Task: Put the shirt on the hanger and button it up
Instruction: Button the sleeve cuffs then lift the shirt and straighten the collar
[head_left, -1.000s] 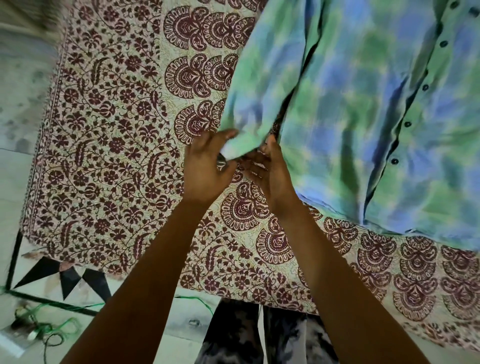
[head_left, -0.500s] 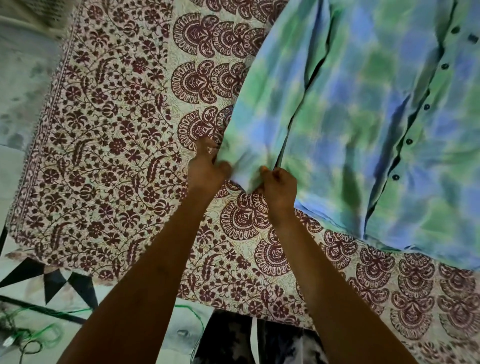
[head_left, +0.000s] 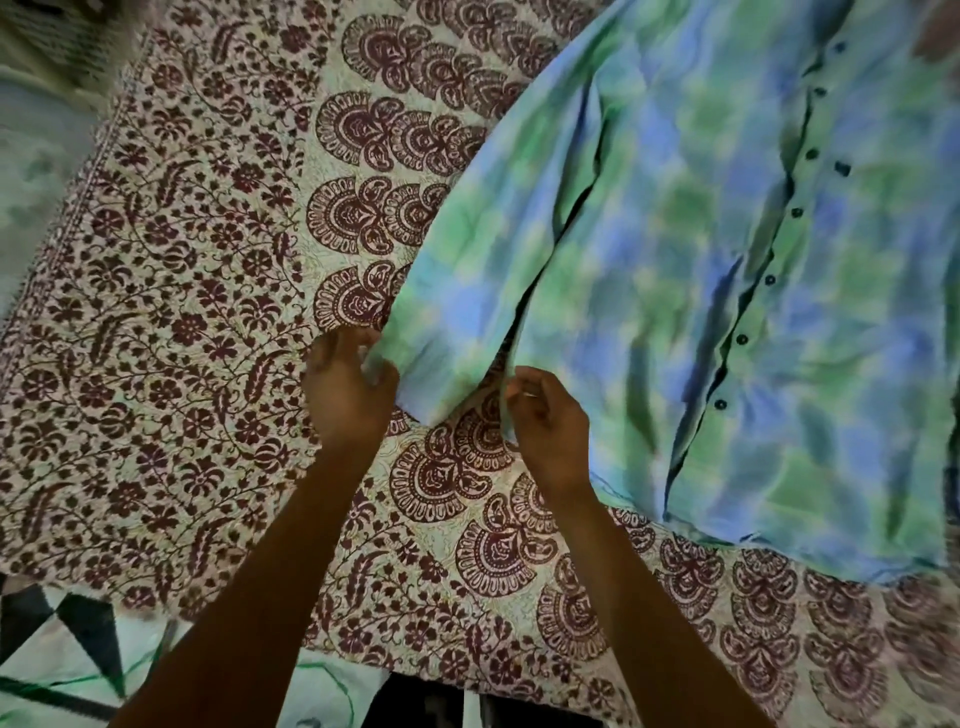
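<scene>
Front of the shirt (head_left: 701, 312) looks buttoned already from here, no hanger in sight, my left hand (head_left: 345, 389) and right hand (head_left: 545, 415) both pinching the sleeve cuff (head_left: 441, 379).

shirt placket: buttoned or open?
Buttoned where visible: on the green-and-blue checked shirt, the dark buttons sit in a row along the closed front edge. The collar end is out of frame: cannot tell.
</scene>
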